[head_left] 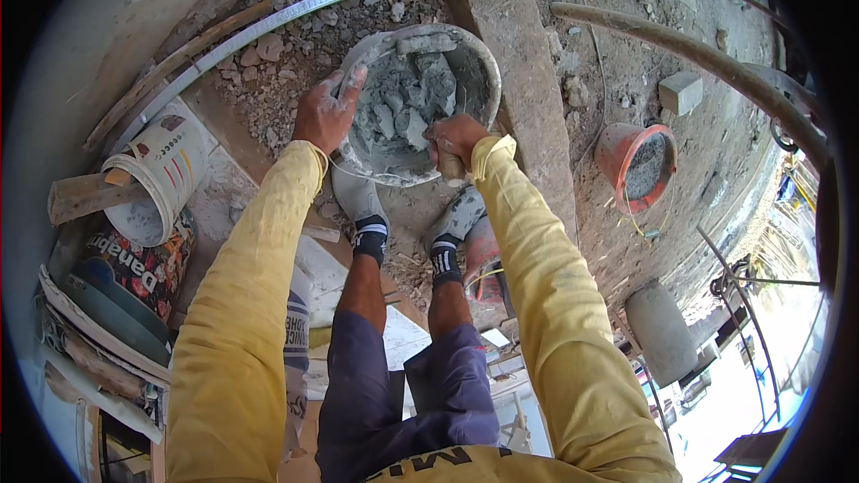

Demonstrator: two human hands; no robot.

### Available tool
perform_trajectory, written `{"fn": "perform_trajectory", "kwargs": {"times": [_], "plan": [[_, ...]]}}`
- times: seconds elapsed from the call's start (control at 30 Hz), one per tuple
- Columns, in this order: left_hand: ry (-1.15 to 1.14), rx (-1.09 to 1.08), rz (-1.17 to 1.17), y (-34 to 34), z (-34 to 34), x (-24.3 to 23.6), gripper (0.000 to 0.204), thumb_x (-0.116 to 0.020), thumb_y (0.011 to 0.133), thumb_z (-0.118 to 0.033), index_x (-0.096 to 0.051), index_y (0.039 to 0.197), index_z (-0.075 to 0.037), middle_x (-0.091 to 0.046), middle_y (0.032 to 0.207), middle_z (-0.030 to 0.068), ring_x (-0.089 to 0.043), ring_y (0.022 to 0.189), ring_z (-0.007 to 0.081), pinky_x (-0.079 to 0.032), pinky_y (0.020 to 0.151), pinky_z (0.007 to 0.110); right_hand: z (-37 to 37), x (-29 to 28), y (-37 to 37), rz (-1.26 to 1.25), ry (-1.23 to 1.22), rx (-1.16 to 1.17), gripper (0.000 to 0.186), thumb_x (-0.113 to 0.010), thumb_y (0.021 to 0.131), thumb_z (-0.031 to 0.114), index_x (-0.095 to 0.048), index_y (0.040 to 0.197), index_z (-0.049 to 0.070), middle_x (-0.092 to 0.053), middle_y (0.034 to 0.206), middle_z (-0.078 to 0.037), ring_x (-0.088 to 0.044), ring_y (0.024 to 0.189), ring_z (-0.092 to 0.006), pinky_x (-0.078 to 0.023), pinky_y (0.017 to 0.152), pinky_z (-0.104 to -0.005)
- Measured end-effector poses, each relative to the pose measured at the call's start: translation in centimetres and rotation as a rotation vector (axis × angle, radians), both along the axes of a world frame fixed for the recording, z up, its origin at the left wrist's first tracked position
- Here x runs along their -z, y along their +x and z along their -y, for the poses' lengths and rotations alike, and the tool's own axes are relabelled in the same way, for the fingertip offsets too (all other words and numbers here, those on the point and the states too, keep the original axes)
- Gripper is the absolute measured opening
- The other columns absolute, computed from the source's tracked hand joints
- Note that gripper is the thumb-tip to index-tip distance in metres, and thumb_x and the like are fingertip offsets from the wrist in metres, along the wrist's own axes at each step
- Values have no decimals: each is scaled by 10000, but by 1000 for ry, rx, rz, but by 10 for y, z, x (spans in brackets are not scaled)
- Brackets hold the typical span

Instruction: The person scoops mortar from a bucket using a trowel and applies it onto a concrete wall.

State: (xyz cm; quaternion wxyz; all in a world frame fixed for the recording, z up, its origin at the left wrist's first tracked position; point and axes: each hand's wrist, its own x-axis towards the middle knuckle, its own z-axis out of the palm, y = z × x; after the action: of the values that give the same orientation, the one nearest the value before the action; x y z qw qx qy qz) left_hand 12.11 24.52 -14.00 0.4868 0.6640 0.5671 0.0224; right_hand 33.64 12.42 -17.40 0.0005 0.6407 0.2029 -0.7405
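A round grey mortar-caked tub (488,63) sits in front of my feet, holding wet grey mortar (385,139) with lumpy chunks on top. My left hand (329,110) is closed over its left rim, thumb toward the inside. At the near right side of the tub, my right hand (458,138) is a fist around the pale wooden handle of what looks like a trowel (412,128); its grey, mortar-coated blade rests among the lumps. Part of the handle shows below my fingers, and the blade's edges blend into the mortar.
A concrete ledge (528,80) runs past the tub's right side. Beyond it stand a red bucket (607,156) of grey material and a concrete block (680,92). A curved pole (689,52) crosses upper right. At left are a white bucket (183,161), a long metal strip (259,31) and rubble.
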Motion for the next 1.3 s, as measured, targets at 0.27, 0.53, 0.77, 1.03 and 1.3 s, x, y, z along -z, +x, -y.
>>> {"fn": "perform_trajectory", "kwargs": {"times": [0.27,0.53,0.77,1.03,1.3], "plan": [[-69,33,31,34,9,-16,592,-519,926,-477,-613,1058,92,-627,997,288,-607,963,412,-462,846,390,58,-42,-66,445,393,-414,230,-600,788,211,-640,747,-12,-662,769,-214,-666,760,-364,-535,693,-444],[-9,61,2,49,8,-20,656,-583,876,-515,-614,1073,110,-627,964,327,-626,939,432,-495,832,407,52,-78,-78,577,143,-91,253,-590,761,194,-628,759,-56,-653,794,-278,-663,768,-422,-545,710,-460],[25,59,-57,64,12,-30,702,-571,873,-537,-593,1123,118,-608,1055,336,-605,1024,428,-478,901,400,61,-94,-79,551,246,-268,193,-579,722,136,-632,780,-40,-654,809,-250,-663,792,-412,-536,711,-475],[-39,54,-16,48,8,-20,705,-549,882,-542,-589,1134,115,-603,1093,324,-588,1066,415,-449,940,394,114,-79,6,356,413,-444,338,-589,807,250,-602,894,-76,-644,815,-272,-647,808,-422,-522,738,-470],[-119,23,85,33,3,-11,636,-517,900,-544,-622,1127,41,-634,1048,276,-608,998,384,-451,883,388,44,-2,16,252,68,-150,343,-561,865,323,-656,818,-4,-672,833,-200,-668,786,-305,-523,720,-402]]}}
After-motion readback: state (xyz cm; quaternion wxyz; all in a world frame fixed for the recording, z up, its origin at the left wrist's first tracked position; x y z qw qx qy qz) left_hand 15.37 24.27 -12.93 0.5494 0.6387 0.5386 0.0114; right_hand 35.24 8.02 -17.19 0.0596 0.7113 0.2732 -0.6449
